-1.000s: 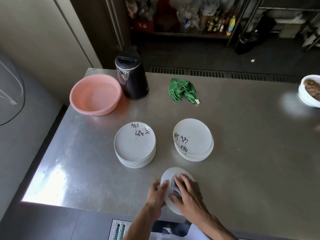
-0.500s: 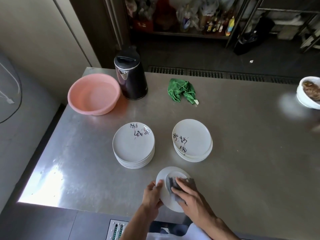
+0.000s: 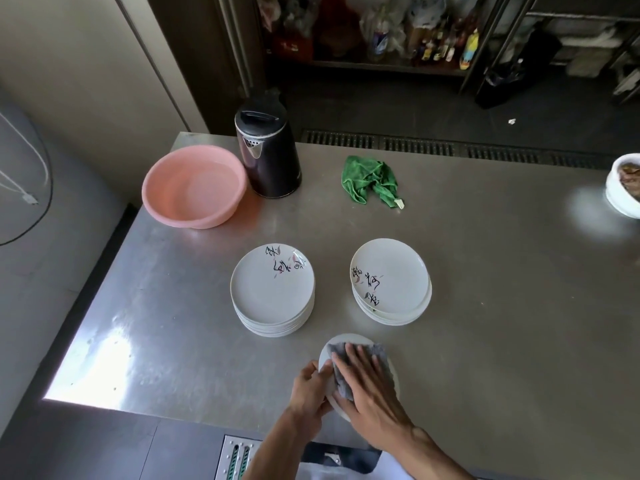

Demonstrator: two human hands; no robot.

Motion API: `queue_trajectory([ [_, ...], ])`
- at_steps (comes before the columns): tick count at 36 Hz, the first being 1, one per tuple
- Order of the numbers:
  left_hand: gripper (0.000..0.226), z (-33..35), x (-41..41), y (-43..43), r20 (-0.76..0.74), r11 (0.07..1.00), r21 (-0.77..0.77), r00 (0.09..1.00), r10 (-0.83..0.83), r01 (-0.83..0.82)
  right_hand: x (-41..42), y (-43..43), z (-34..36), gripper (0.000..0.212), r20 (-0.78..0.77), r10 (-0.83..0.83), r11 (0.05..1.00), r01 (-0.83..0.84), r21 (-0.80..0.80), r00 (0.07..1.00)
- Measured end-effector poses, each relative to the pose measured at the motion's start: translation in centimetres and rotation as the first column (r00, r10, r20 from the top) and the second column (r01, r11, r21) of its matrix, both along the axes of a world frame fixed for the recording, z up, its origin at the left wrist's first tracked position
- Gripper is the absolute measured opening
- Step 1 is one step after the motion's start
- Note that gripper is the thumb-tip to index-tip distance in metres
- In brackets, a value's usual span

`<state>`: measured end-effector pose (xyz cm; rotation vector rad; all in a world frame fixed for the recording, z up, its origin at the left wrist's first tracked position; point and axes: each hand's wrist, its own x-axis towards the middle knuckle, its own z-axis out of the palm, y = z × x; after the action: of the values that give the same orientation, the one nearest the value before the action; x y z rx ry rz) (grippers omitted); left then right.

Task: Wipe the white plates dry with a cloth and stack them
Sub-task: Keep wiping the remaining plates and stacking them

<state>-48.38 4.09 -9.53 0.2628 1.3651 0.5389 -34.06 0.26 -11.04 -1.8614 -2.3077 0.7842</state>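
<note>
I hold one white plate (image 3: 341, 341) over the near edge of the steel table. My left hand (image 3: 309, 389) grips its left rim. My right hand (image 3: 370, 386) lies flat with straight fingers on a grey cloth (image 3: 379, 353), pressing it onto the plate's face. Most of that plate is hidden under the cloth and hand. Two stacks of white plates with black painted marks stand further back: a taller left stack (image 3: 273, 292) and a lower right stack (image 3: 391, 282).
A pink basin (image 3: 194, 192) and a black kettle (image 3: 266, 154) stand at the back left of the steel table (image 3: 502, 306). A crumpled green cloth (image 3: 370, 180) lies behind the stacks. A white bowl with food (image 3: 623, 188) sits at the right edge.
My right hand has flattened out and slid the grey cloth up across the plate. The left hand keeps its grip on the rim. The stacks have not moved.
</note>
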Motion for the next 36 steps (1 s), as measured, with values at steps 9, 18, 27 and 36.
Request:
queue_trajectory([
  [9,0.016,-0.2,0.4,-0.1,-0.010,1.000,0.014,1.000,-0.019,0.019,1.0,-0.1,-2.2,0.060,0.095,-0.225,0.966,0.235,-0.106,0.970],
  [18,0.015,-0.2,0.2,0.1,0.054,0.998,0.055,0.998,-0.015,0.012,-0.1,1.1,-1.0,0.052,-0.256,-0.018,0.999,0.007,-0.042,0.966],
  [27,0.021,-0.6,-0.6,-0.2,-0.023,0.997,0.073,1.000,-0.005,0.007,1.3,1.3,-2.7,0.052,-0.030,-0.288,0.945,0.279,-0.171,0.957],
  [36,0.017,-0.7,-0.8,-1.5,-0.050,0.990,0.129,0.998,-0.046,0.052,0.1,2.8,-1.4,0.052,-0.191,-0.132,0.986,0.110,-0.123,0.973],
])
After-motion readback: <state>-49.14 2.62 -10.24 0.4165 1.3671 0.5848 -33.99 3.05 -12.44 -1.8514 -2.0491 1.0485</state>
